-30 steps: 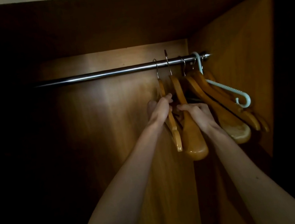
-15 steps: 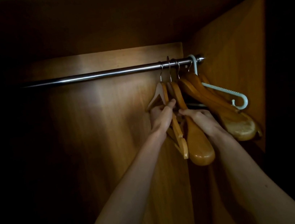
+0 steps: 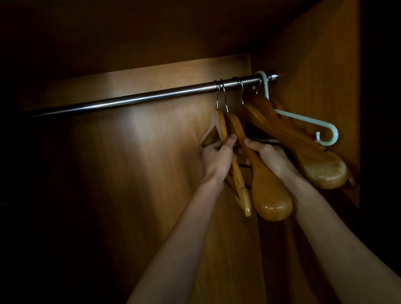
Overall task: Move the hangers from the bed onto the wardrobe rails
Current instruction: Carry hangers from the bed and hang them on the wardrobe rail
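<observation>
Left hand [image 3: 217, 158] fingers curled around thin hanger [image 3: 236, 172]. Right hand [image 3: 271, 158] fingers closed on broad hanger [image 3: 267, 188], thumb on its neck. Both hooked on rail [image 3: 135, 99]; more hangers [image 3: 305, 152] right. No readable markings.

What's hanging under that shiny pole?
Under the pole hang wooden hangers and one pale plastic hanger, bunched at its right end. Both hands cover parts of two; those behind overlap, so an exact count is unclear.

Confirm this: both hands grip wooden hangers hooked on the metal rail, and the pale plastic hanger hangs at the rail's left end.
Wrong on one point: the head view shows the pale plastic hanger at the right end of the metal rail. The left hand and right hand do grip wooden hangers.
</observation>
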{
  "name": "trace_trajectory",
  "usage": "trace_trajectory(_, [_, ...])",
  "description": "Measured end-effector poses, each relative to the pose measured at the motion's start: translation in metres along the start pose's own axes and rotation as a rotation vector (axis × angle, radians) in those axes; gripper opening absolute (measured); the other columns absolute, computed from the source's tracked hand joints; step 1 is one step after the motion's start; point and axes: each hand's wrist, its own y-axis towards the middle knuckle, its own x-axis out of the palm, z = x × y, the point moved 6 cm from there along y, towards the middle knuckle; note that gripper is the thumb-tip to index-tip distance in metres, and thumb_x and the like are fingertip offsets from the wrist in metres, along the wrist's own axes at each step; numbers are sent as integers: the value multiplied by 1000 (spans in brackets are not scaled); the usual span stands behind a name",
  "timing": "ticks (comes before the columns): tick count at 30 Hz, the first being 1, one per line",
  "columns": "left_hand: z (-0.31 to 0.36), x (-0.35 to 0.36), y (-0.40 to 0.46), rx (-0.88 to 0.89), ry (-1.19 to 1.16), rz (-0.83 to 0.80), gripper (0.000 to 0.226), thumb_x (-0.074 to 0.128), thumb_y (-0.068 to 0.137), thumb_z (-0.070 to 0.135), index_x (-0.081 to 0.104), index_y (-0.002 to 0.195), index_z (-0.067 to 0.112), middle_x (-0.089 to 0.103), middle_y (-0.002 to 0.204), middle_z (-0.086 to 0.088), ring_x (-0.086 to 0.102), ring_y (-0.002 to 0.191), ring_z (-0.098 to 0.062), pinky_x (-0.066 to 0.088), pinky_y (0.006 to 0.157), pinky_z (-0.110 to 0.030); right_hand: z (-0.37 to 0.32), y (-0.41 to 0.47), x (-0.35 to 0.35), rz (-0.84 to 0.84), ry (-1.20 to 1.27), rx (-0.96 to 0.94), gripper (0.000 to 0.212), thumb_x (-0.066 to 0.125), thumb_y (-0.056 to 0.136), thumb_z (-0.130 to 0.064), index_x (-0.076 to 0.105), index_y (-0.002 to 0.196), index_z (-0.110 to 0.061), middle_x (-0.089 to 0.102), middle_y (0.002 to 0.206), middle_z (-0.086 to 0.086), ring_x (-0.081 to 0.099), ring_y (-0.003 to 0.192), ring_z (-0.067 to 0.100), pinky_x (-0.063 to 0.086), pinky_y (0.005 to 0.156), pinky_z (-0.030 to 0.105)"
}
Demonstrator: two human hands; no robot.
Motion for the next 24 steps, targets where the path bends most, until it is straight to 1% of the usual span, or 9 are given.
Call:
trace_trajectory(3, [-3, -3, -5, 46, 5, 21, 31, 61, 96, 44, 75, 96, 16, 75, 91, 0, 69, 91, -16, 52, 85, -30, 8, -5, 1, -11, 59, -2, 35, 61, 95, -44, 70, 111, -15, 73, 97, 3, 69, 91, 22, 53, 81, 34])
trace_trajectory(6, [-19, -12, -17, 93, -42, 64, 40, 56, 100, 44, 72, 95, 8, 69, 83, -1, 68, 84, -16, 52, 84, -31, 28, -22, 2, -27, 108, 26, 59, 61, 88, -62, 58, 135, -26, 70, 118, 5, 68, 105, 24, 52, 98, 45])
trace_trajectory(8, [-32, -19, -27, 115, -77, 78, 43, 51, 102, 44, 69, 95, 6, 64, 76, 1, 65, 75, -16, 53, 80, -34, 43, -35, 2, -53, 110, 37, 69, 57, 82, -74, 56, 137, -33, 71, 120, 0, 68, 108, 20, 50, 101, 47])
trace_trajectory(10, [-47, -23, -38, 117, -112, 63, 37, 46, 105, 42, 66, 92, 13, 62, 72, 6, 61, 70, -12, 51, 76, -34, 59, -48, -1, -52, 108, 34, 50, 54, 87, -70, 61, 125, -38, 70, 111, -9, 64, 105, 11, 45, 106, 42])
trace_trajectory(12, [-61, -27, -52, 109, -122, 50, 33, 44, 106, 40, 64, 90, 18, 61, 71, 11, 59, 69, -7, 47, 73, -31, 71, -60, -7, -39, 120, 25, 8, 53, 100, -40, 57, 96, -35, 62, 90, -11, 58, 83, 2, 49, 91, 26])
trace_trajectory(13, [-71, -29, -58, 99, -98, 55, 33, 44, 106, 39, 64, 89, 19, 59, 68, 13, 56, 66, -5, 44, 69, -28, 80, -65, -8, -46, 87, 26, 17, 53, 102, -27, 54, 85, -30, 59, 80, -5, 53, 71, 3, 48, 75, 20])
trace_trajectory(15, [-100, -32, -71, 58, -38, 64, 30, 46, 106, 32, 63, 88, 15, 52, 64, 12, 48, 58, -5, 38, 60, -26, 108, -71, -8, -77, -43, 36, 22, 56, 100, -21, 61, 80, -16, 58, 74, 9, 47, 56, 7, 39, 56, 19])
trace_trajectory(19, [-197, -27, -104, -156, 127, -71, 27, 56, 98, 15, 67, 74, 21, 57, 64, 11, 46, 51, -3, 35, 55, -26, 194, -97, 0, -150, -180, 178, 15, 62, 97, -30, 76, 94, -24, 66, 73, -5, 50, 52, 7, 36, 47, 16])
trace_trajectory(24, [-332, -14, -190, -514, 458, -501, 18, 59, 98, 17, 75, 96, 8, 64, 66, 8, 53, 48, 3, 42, 51, -14, 342, -166, 6, -225, -288, 574, 18, 64, 97, -21, 70, 86, -9, 62, 67, 4, 50, 43, 6, 37, 42, 18])
